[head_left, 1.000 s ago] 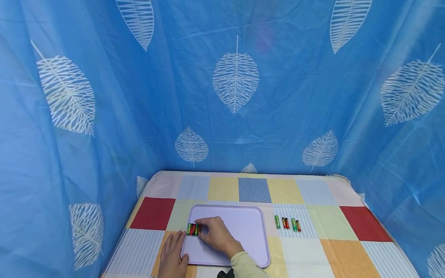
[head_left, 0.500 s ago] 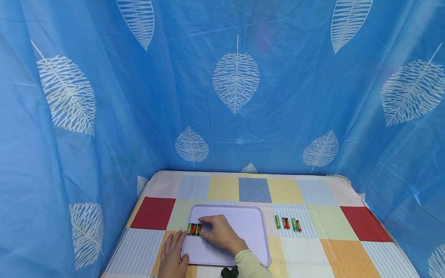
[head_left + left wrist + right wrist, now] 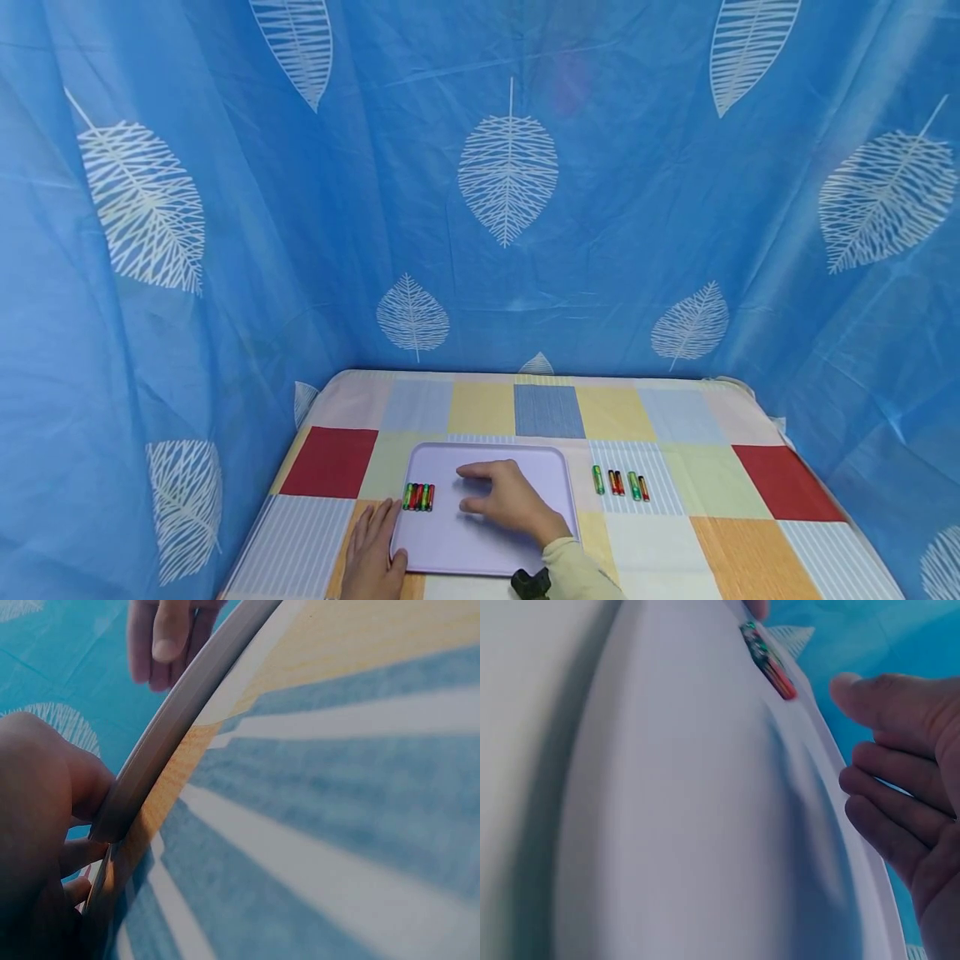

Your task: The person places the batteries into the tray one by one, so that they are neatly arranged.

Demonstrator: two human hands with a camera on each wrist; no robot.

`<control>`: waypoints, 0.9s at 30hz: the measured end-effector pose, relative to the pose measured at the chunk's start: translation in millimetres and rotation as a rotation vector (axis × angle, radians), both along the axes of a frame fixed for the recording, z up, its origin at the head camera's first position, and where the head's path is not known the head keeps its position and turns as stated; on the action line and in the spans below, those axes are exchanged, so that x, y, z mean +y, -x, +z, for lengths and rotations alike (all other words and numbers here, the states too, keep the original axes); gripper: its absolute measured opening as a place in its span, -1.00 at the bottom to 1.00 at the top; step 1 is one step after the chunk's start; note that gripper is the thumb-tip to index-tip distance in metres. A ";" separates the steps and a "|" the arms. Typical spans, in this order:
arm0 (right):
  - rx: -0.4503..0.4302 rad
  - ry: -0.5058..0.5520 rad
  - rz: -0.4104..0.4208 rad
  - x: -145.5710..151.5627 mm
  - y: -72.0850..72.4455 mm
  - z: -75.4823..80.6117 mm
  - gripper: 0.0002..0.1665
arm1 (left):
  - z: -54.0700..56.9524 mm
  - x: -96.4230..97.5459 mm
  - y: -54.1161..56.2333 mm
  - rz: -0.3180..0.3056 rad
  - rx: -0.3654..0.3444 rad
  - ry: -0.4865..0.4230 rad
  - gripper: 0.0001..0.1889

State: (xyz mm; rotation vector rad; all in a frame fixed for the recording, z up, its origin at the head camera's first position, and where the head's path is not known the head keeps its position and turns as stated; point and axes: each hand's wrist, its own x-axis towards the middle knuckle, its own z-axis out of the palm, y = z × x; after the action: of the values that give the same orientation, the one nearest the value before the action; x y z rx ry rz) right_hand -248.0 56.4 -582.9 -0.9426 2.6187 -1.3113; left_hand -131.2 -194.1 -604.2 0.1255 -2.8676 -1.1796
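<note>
A lilac tray lies on the patchwork cloth. Near its left edge several small batteries, green and red, stand side by side in a tight row. My left hand rests with straight fingers at the tray's left corner; the left wrist view has its thumb right against the tray's rim. Over the middle of the tray hovers my right hand, thumb and index finger spread and nothing between them. The right wrist view shows that hand apart from the battery row.
To the right of the tray, more batteries lie on the cloth: a green one, a red pair, and a green one beside a thin red one. A blue leaf-patterned curtain surrounds the table's back and sides.
My right hand has let go at the battery row and moved right, its fingers spreading. The whole row now shows uncovered. My left hand has stayed at the tray's corner.
</note>
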 end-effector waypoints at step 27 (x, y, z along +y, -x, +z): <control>-0.041 0.010 -0.150 153.3 -14.6 6.0 -0.41 | -2.1 -0.3 1.8 -0.012 -0.010 0.017 -0.22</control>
State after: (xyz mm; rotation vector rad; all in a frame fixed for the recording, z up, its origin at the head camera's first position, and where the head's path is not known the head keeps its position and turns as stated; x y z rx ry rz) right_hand -233.4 209.7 -576.9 -0.7244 2.7000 -1.3614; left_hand -133.0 -194.4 -606.3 0.1145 -2.8910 -1.1590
